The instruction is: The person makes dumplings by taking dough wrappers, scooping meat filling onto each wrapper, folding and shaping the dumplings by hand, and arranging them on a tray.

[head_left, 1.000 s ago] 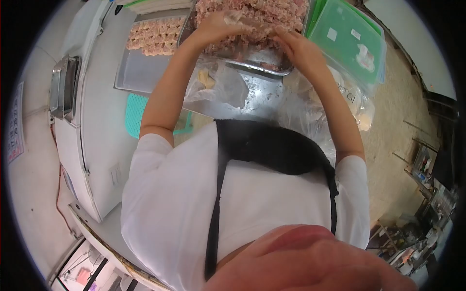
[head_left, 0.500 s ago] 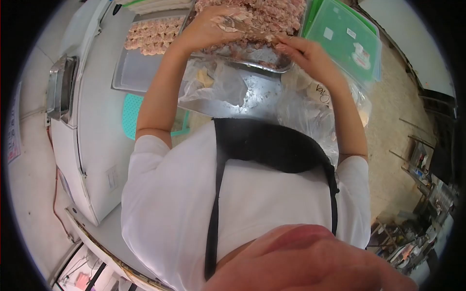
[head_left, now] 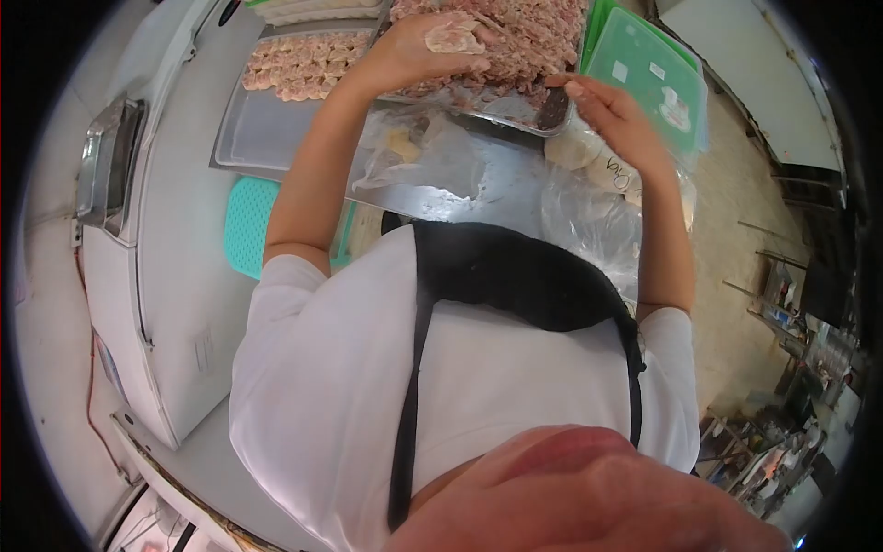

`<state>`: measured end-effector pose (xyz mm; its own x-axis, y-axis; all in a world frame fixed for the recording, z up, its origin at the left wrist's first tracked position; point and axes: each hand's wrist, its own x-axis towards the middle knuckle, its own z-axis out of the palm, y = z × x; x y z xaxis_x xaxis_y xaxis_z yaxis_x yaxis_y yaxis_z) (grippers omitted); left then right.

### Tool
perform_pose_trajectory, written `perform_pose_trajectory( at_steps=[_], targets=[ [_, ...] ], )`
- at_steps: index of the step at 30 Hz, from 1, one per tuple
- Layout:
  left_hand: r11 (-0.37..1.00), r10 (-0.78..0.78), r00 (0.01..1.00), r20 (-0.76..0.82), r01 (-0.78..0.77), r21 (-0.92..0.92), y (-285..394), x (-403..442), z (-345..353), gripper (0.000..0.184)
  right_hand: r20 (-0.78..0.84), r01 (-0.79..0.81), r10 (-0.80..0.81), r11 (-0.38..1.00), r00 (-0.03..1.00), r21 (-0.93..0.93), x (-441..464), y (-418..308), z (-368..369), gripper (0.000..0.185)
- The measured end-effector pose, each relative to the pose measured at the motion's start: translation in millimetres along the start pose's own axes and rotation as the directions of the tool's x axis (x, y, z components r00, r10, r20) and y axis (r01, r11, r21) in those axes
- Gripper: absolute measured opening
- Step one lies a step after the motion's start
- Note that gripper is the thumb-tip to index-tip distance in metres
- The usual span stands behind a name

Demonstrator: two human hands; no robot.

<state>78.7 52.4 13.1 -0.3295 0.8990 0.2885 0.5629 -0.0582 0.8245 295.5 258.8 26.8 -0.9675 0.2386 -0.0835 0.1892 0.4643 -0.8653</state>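
In my left hand (head_left: 418,55), curled palm up over the meat tray's near left part, lies a pale dumpling wrapper (head_left: 455,35) smeared with filling. My right hand (head_left: 614,120) is at the tray's near right corner, its fingers pinched on a thin flat stick (head_left: 557,81) that is mostly hidden; its tip is at the meat. Pinkish minced meat (head_left: 529,41) heaps in the metal tray (head_left: 529,124), whose near end shows bare, smeared metal. To the left, rows of shaped dumplings (head_left: 299,64) sit on a grey tray (head_left: 267,129).
A clear plastic bag (head_left: 441,156) with yellowish pieces lies on the metal table (head_left: 497,184). Another bag (head_left: 589,207), by round pale packs (head_left: 616,173), is under my right forearm. Green lids (head_left: 644,69) lie right. A turquoise perforated stool (head_left: 248,225) stands below left.
My hands have moved apart: the right one drew the stick from the wrapper back to the meat at the tray's right corner. My left hand keeps the wrapper, slightly further right in view.
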Motion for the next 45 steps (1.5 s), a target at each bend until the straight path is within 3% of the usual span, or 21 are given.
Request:
perform_pose_trajectory(
  at_steps=[1, 4, 7, 8, 9, 10, 13, 16, 19, 22, 25, 28, 30, 31, 34, 37, 40, 41, 42, 43, 45],
  targets=[
    [0.998, 0.008, 1.000, 0.018, -0.007, -0.059, 1, -2, -2, 0.048, 0.070, -0.058, 0.055, 0.998, 0.996, 0.033, -1, -11, 9, 0.039],
    [0.957, 0.098, 0.994, -0.045, -0.082, 0.277, -3, -9, -12, 0.044, 0.056, 0.052, -0.050, 0.998, 0.997, -0.028, 0, -24, 39, 0.039],
    [0.995, -0.102, 0.987, 0.123, 0.099, 0.033, 9, -26, -36, 0.041, -0.041, 0.228, -0.249, 0.933, 0.968, -0.279, 12, -13, 67, 0.033],
    [0.995, -0.057, 0.992, 0.110, 0.047, 0.091, 4, -29, -41, 0.042, -0.045, 0.278, -0.315, 0.889, 0.948, -0.364, 14, -15, 72, 0.031],
    [0.989, -0.013, 0.995, 0.100, -0.002, 0.147, -4, -33, -44, 0.043, -0.003, 0.271, -0.292, 0.894, 0.957, -0.358, 16, -34, 65, 0.028],
    [0.978, 0.033, 0.996, 0.089, -0.050, 0.205, -12, -38, -48, 0.044, -0.063, 0.241, -0.306, 0.846, 0.950, -0.476, 16, -48, 66, 0.027],
    [0.984, -0.179, 0.984, -0.025, 0.179, 0.012, -29, -54, -70, 0.050, -0.203, 0.097, -0.347, 0.682, 0.916, -0.725, 11, -94, 88, 0.026],
    [0.995, 0.012, 0.999, 0.051, -0.017, 0.102, -41, -67, -108, 0.056, -0.155, 0.169, -0.421, 0.636, 0.894, -0.753, 31, -105, 117, 0.026],
    [0.927, 0.016, 0.999, 0.044, 0.002, -0.374, -39, -85, -128, 0.054, -0.200, 0.144, -0.277, 0.853, 0.940, -0.501, 33, -132, 109, 0.029],
    [0.999, -0.025, 0.993, -0.116, 0.021, -0.040, -16, -106, -151, 0.046, -0.198, 0.193, -0.302, 0.880, 0.932, -0.434, 37, -158, 136, 0.033],
    [0.980, 0.115, 0.985, -0.132, -0.090, 0.178, -48, -122, -170, 0.039, -0.049, 0.244, -0.317, 0.813, 0.947, -0.529, 61, -151, 177, 0.031],
    [0.918, -0.367, 0.930, -0.015, 0.360, -0.169, -63, -139, -189, 0.030, -0.072, 0.231, -0.285, 0.879, 0.956, -0.417, 72, -142, 190, 0.031],
    [0.974, 0.033, 0.970, -0.239, 0.022, 0.224, -90, -156, -197, 0.038, -0.094, 0.185, -0.233, 0.914, 0.968, -0.360, 76, -117, 188, 0.031],
    [0.893, 0.257, 0.925, -0.279, -0.117, 0.435, -104, -163, -202, 0.043, -0.104, 0.162, -0.207, 0.929, 0.973, -0.332, 78, -101, 184, 0.031],
    [0.925, -0.174, 0.928, -0.329, 0.268, 0.268, -134, -186, -220, 0.058, -0.158, 0.072, -0.110, 0.971, 0.981, -0.228, 91, -48, 172, 0.031],
    [0.721, -0.149, 0.911, -0.385, 0.366, 0.588, -183, -216, -227, 0.060, -0.309, -0.169, 0.129, 0.980, 0.942, -0.104, 107, 15, 158, 0.032],
    [0.823, -0.348, 0.870, -0.348, 0.461, 0.330, -195, -225, -228, 0.058, -0.481, -0.101, 0.120, 0.993, 0.869, 0.065, 109, 49, 163, 0.032],
    [0.896, -0.407, 0.840, -0.358, 0.444, 0.023, -196, -226, -224, 0.056, -0.466, -0.094, 0.141, 0.988, 0.874, 0.124, 111, 56, 161, 0.031],
    [0.878, -0.467, 0.813, -0.347, 0.383, -0.287, -183, -225, -216, 0.055, -0.450, -0.089, 0.164, 0.979, 0.878, 0.183, 109, 56, 162, 0.031],
    [0.774, -0.522, 0.792, -0.318, 0.282, -0.568, -176, -224, -212, 0.054, -0.433, -0.085, 0.185, 0.967, 0.882, 0.241, 108, 56, 162, 0.031],
    [0.745, -0.513, 0.809, -0.287, 0.254, -0.617, -188, -227, -217, 0.056, -0.419, -0.058, 0.191, 0.949, 0.888, 0.310, 106, 55, 163, 0.030]
  ],
)
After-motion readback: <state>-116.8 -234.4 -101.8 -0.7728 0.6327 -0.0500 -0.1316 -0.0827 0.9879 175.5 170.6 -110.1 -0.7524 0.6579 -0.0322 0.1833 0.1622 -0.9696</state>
